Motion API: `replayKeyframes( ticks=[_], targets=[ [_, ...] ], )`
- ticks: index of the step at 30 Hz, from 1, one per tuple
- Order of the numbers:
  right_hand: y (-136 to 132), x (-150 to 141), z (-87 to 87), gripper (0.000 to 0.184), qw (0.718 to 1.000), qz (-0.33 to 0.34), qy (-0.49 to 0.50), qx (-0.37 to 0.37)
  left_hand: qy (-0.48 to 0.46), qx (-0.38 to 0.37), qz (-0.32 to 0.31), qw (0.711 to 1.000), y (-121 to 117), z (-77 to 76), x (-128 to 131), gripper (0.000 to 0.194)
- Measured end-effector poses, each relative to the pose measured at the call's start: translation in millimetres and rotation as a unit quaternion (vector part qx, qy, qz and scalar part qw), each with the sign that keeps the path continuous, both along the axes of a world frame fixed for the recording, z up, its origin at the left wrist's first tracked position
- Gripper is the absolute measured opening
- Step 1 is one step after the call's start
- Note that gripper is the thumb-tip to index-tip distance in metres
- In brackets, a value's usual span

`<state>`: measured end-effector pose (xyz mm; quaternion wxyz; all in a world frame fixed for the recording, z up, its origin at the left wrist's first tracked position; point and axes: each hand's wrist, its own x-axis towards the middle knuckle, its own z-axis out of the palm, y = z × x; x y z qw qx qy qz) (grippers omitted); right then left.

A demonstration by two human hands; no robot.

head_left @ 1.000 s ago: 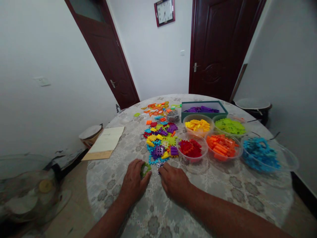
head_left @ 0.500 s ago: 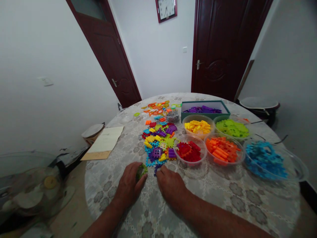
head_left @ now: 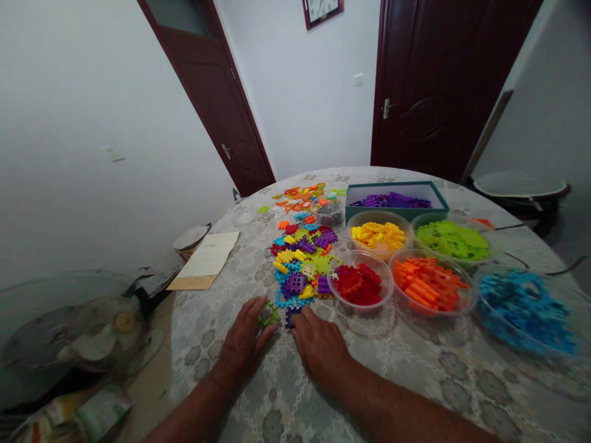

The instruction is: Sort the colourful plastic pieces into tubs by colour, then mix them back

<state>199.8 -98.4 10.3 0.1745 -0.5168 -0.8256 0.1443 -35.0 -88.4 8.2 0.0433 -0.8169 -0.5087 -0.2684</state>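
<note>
My left hand [head_left: 244,335] rests on the tablecloth, its thumb and fingers curved around a lime-green openwork plastic building piece [head_left: 268,314]. Beside it, the closed fingers of my right hand [head_left: 321,338] grip the edge of a dark purple notched building piece [head_left: 292,316]. A small gap separates the two pieces. Just beyond my hands lies a mixed pile of building pieces, among them a purple window-like piece [head_left: 296,283] and a yellow piece [head_left: 306,293]. My right fingertips are partly hidden behind the hand.
Clear tubs hold red pieces [head_left: 357,284], orange pieces [head_left: 429,286], yellow pieces [head_left: 378,237], green pieces [head_left: 452,239] and blue pieces [head_left: 524,307]. Behind them stands a green-edged box [head_left: 397,186] of purple pieces. Paper [head_left: 207,257] lies at the left edge. Farther back are a grey-filled tub [head_left: 329,212] and orange pieces [head_left: 298,200].
The whole view has swung slightly left, so the table and tubs appear farther right. More of the purple piece shows beside my right fingers. Both hands keep nearly the same place.
</note>
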Motion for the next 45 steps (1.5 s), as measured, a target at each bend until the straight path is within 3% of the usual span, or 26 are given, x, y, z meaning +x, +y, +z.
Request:
replayKeyframes(
  ticks=[8,20,27,36,45],
  targets=[
    [-2.4,3.1,5.6,0.016,0.999,-0.01,0.037,-0.022,0.032,-0.005,-0.023,0.999,0.5,-4.1,-4.2,0.068],
    [-8.1,11.0,9.7,0.012,0.997,-0.005,0.066,-0.035,0.021,-0.025,-0.063,0.998,0.5,1.8,2.1,0.073],
    [-9.4,3.1,0.8,0.015,0.999,-0.019,0.048,0.008,-0.005,-0.037,-0.073,0.997,3.5,1.1,-1.1,0.069],
    [-14.9,-1.2,1.4,0.017,0.999,-0.032,-0.01,0.041,-0.028,-0.024,-0.088,0.995,4.7,-1.8,-2.3,0.07],
    [-10.6,-2.1,-6.9,0.014,0.998,-0.029,0.05,0.038,-0.031,-0.024,-0.12,0.992,6.2,-5.8,-2.0,0.075]
  ],
)
